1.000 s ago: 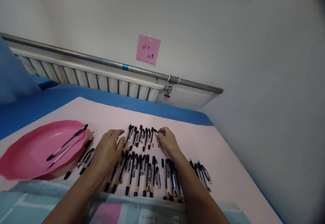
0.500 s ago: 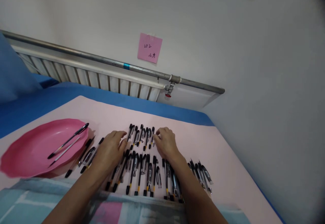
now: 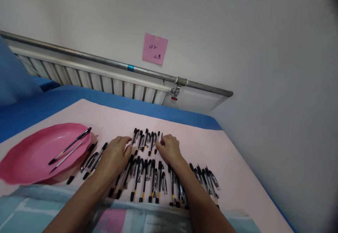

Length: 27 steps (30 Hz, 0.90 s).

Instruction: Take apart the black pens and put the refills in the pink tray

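My left hand (image 3: 116, 155) rests at the left end of the upper row of pen parts, thumb and forefinger apart, holding nothing that I can see. At the right end of that row, my right hand (image 3: 171, 150) has its fingers curled together. A thin dark tip shows beside these fingers, but what they grip is hidden. Between my hands lie black-capped clear pen barrels (image 3: 144, 139) with loose caps among them. Nearer to me is a lower row of pen barrels (image 3: 145, 180), with clear black caps (image 3: 155, 180) and small metal tips between them. My forearms cover some parts.
A pink scalloped tray (image 3: 29, 148) on the left holds an assembled-looking pen (image 3: 70, 146) and a thin white refill (image 3: 66, 158). More pen parts lie beside it and at the right (image 3: 207, 180). A radiator (image 3: 105, 83) and pipe run behind the pink tabletop (image 3: 111, 115).
My right hand has shifted slightly left and its fingers have drawn closer together by the end of the upper row. My left hand stays in place.
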Motion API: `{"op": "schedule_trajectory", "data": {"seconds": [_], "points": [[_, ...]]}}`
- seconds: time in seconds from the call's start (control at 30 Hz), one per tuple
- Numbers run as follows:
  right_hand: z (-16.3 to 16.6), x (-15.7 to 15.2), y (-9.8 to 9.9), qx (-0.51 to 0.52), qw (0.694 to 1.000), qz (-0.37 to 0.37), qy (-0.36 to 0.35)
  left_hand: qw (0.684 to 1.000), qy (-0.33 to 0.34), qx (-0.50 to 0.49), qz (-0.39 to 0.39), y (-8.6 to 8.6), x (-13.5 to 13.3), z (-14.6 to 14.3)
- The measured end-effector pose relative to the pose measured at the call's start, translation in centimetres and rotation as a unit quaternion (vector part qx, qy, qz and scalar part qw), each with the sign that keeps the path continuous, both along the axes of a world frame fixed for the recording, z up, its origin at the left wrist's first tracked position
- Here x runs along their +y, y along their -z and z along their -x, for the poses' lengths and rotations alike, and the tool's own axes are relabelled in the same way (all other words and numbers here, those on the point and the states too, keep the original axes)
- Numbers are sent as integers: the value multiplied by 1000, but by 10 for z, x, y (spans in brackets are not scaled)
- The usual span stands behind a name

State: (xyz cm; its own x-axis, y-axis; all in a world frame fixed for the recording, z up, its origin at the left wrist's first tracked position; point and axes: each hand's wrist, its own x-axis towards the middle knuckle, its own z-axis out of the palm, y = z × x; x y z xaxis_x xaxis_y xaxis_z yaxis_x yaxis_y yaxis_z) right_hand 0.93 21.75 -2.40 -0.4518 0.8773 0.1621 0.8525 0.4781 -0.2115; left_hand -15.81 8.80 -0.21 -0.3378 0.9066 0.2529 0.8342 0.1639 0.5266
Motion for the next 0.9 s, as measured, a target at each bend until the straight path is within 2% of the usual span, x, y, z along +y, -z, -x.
{"op": "schedule_trajectory", "data": {"seconds": [0.63, 0.9], "points": [[0, -1, 2, -4, 1000, -2, -15, 1000, 4, 1, 31, -2, -1, -3], [3, -1, 1, -27, 1000, -4, 5, 1000, 3, 5, 31, -2, -1, -4]]}}
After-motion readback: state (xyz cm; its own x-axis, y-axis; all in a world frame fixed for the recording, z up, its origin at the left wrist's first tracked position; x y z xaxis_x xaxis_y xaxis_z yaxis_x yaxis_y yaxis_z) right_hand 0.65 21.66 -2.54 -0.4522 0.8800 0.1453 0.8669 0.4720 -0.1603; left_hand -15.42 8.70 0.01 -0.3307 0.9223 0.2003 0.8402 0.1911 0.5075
